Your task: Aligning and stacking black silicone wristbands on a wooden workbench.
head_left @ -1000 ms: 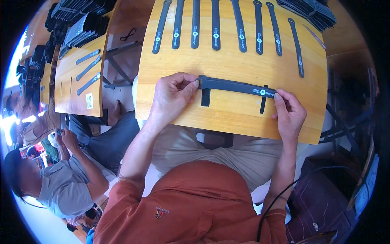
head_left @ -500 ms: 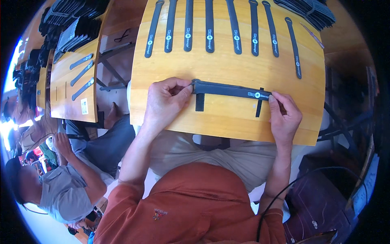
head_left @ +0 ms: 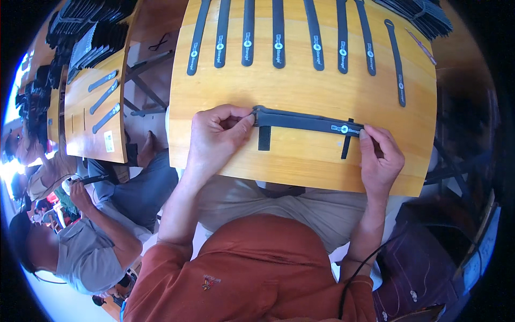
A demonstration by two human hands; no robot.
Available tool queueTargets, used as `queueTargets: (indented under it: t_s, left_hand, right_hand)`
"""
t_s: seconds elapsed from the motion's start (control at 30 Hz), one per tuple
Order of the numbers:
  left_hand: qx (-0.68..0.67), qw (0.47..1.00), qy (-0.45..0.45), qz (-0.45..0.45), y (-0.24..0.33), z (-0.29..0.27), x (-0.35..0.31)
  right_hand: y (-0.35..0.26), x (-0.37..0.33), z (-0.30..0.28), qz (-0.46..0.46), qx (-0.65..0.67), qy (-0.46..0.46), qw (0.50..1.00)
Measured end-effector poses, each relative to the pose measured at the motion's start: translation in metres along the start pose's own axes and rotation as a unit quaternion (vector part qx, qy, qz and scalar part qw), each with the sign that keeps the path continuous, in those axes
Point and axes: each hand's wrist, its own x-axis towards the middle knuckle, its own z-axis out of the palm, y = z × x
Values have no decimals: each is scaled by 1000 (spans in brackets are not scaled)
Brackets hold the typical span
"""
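Observation:
A dark grey strap [head_left: 300, 120] with a pale printed mark near its right end stretches between my hands, tilted slightly down to the right. My left hand [head_left: 220, 134] pinches its left end between thumb and fingers. At the other end, my right hand [head_left: 381, 153] grips the tip the same way. Two short black strips, a wider left one [head_left: 264, 138] and a thinner right one [head_left: 346, 147], lie on the wooden table [head_left: 241, 91] and are partly covered by the strap. Whether the strap touches the tabletop I cannot tell.
Several similar straps [head_left: 278, 37] lie in a spaced row on the far part of the table, one [head_left: 397, 64] apart at the right. A thin pen-like tool [head_left: 421, 47] and a strap bundle [head_left: 424, 19] are at the far right corner. A person [head_left: 88, 252] sits left, beside another table [head_left: 96, 137].
My hands hold the strap much as before; my right hand and the strap's right end sit slightly lower and further right. The view has shifted a little. The person at left has raised a dark strip.

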Motion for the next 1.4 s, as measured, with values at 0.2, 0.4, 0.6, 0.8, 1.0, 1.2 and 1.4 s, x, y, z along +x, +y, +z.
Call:
queueTargets:
  t_s: [0.2,0.4,0.6,0.8,1.0,1.2,1.4]
  left_hand:
    - [-5,1000,-4,11,-5,-2,1]
    - [13,1000,2,-7,1,-1,-1]
    - [6,1000,1,10,-4,0,0]
    - [15,1000,15,3,-3,4,0]
    - [-2,999,26,-32,-2,3,-2]
    - [15,999,33,-22,-1,4,-1]
    - [20,999,29,-17,1,5,-1]
  right_hand:
    - [-2,1,0,2,-6,-4,1000]
    - [-1,1,1,0,-8,-1,1000]
    - [-1,1,-1,6,-4,-9,1000]
    - [-2,1,-2,1,1,-10,1000]
    - [0,2,2,-16,2,3,1000]
    - [1,3,2,-26,-12,-1,1000]
    - [1,4,1,-37,-5,0,999]
